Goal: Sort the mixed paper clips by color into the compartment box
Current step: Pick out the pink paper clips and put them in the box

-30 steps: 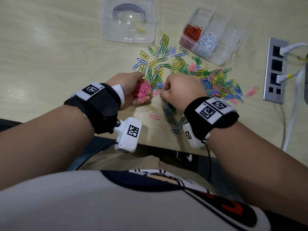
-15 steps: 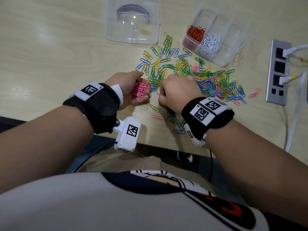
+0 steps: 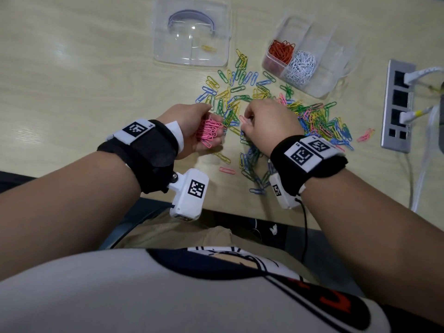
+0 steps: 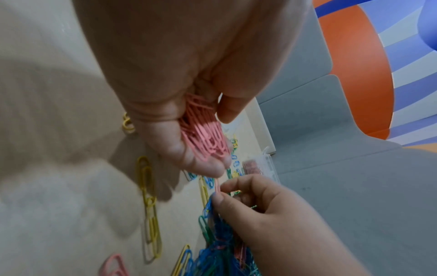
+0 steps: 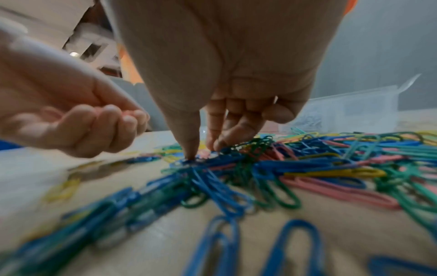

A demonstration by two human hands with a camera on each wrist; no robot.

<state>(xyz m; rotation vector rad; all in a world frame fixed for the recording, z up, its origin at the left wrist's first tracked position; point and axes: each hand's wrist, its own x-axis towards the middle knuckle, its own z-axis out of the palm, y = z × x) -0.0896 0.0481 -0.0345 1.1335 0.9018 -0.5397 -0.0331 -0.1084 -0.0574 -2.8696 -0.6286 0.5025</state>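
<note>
Near the desk's front edge, the left hand (image 3: pixel 192 126) cups a bundle of pink clips (image 3: pixel 208 131) while the right hand (image 3: pixel 269 123) pinches one more pink clip (image 4: pixel 217 185) from the mixed pile (image 3: pixel 312 121) at mid-desk. Red and white clips already fill the compartment box (image 3: pixel 319 90) toward the far right corner. Tangled neighbours could ride along with the pinched clip, and the loosely held bundle could spill.
</note>
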